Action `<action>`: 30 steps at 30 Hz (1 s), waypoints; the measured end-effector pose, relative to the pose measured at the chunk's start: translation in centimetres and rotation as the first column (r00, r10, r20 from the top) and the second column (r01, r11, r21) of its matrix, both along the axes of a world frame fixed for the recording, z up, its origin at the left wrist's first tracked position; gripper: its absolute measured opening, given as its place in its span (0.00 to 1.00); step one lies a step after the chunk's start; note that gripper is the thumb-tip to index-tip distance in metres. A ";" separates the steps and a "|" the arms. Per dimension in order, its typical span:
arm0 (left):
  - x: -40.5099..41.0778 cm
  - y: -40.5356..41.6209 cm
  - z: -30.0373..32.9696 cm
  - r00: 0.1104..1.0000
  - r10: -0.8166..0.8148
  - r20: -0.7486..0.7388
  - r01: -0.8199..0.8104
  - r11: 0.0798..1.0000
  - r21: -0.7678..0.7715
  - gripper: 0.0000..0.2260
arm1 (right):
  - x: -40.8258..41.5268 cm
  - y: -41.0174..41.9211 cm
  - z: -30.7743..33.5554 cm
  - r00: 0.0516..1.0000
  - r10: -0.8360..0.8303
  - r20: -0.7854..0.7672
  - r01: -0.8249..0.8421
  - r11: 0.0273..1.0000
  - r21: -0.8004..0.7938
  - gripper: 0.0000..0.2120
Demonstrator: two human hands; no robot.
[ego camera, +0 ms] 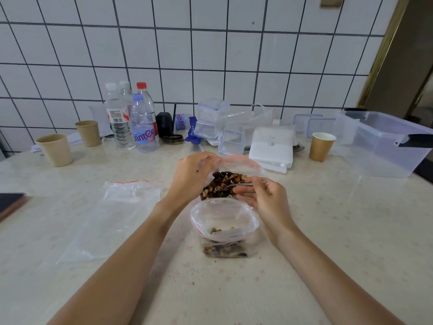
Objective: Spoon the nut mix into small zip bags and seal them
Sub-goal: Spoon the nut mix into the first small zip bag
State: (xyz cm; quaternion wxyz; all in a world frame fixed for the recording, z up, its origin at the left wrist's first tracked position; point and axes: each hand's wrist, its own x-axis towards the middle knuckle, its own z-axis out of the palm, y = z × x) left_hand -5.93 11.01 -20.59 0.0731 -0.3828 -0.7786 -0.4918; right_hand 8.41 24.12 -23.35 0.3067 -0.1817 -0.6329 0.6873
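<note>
A large clear bag of nut mix (225, 184) lies open at the table's middle. My left hand (192, 174) grips its near-left rim and holds the mouth open. My right hand (260, 198) pinches a metal spoon (236, 186) by the handle, its bowl dipped in the nuts. Just in front stands a small zip bag (225, 226), its mouth wide open, with some nuts in the bottom. An empty zip bag (117, 214) with a red seal line lies flat to the left.
Water bottles (131, 120), paper cups (56, 148) (321, 146), small clip-lid boxes (210, 123), a white box (271, 146) and a big clear tub (384, 141) line the back by the tiled wall. A dark phone (9, 202) lies at the left edge.
</note>
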 end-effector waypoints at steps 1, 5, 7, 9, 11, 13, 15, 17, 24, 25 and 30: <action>0.0 0.0 0.0 1.000 -0.006 0.008 0.006 1.000 -0.002 0.09 | 0.0 0.0 0.0 1.000 0.020 0.010 -0.020 1.000 0.013 0.16; 0.2 0.0 0.1 0.999 -0.020 0.045 0.021 1.000 -0.009 0.09 | 0.4 0.1 0.3 0.996 0.073 0.043 -0.074 0.997 0.021 0.16; 0.1 0.1 0.1 0.999 -0.007 0.051 0.008 1.000 -0.012 0.10 | 0.4 0.2 0.6 0.995 0.088 0.048 -0.088 0.996 -0.022 0.16; 0.1 0.1 0.1 0.998 0.001 0.056 -0.001 1.000 -0.006 0.10 | 0.4 0.2 0.7 0.995 0.094 0.037 -0.090 0.993 -0.080 0.16; 0.1 0.1 0.1 0.998 0.001 0.056 -0.001 1.000 -0.003 0.10 | 0.3 0.1 0.7 0.995 0.097 0.036 -0.092 0.988 -0.121 0.16; 0.0 0.1 0.0 0.999 0.001 0.039 -0.001 1.000 0.000 0.11 | 0.4 0.1 0.9 0.993 0.110 0.045 -0.102 0.982 -0.159 0.16; -0.1 0.1 0.0 1.000 0.001 0.025 -0.002 1.000 0.004 0.12 | 0.5 0.2 1.0 0.992 0.115 0.044 -0.105 0.976 -0.192 0.16; -0.1 0.1 0.0 1.000 0.005 0.026 -0.005 1.000 0.017 0.11 | 0.5 0.2 1.3 0.993 0.107 0.039 -0.096 0.970 -0.223 0.16; -0.3 -0.5 1.1 0.998 0.062 0.034 -0.058 0.993 -0.099 0.10 | 0.8 1.1 2.4 1.000 0.020 0.008 -0.018 0.973 -0.230 0.17; -0.2 -0.8 1.4 0.998 0.061 0.034 -0.057 0.993 -0.108 0.10 | 1.0 1.3 2.6 1.000 0.014 -0.002 -0.014 0.976 -0.219 0.18; 1.1 -3.0 3.3 0.994 0.092 -0.062 -0.098 0.989 -0.112 0.12 | 1.8 2.1 3.8 0.997 -0.002 -0.071 -0.011 0.984 -0.176 0.19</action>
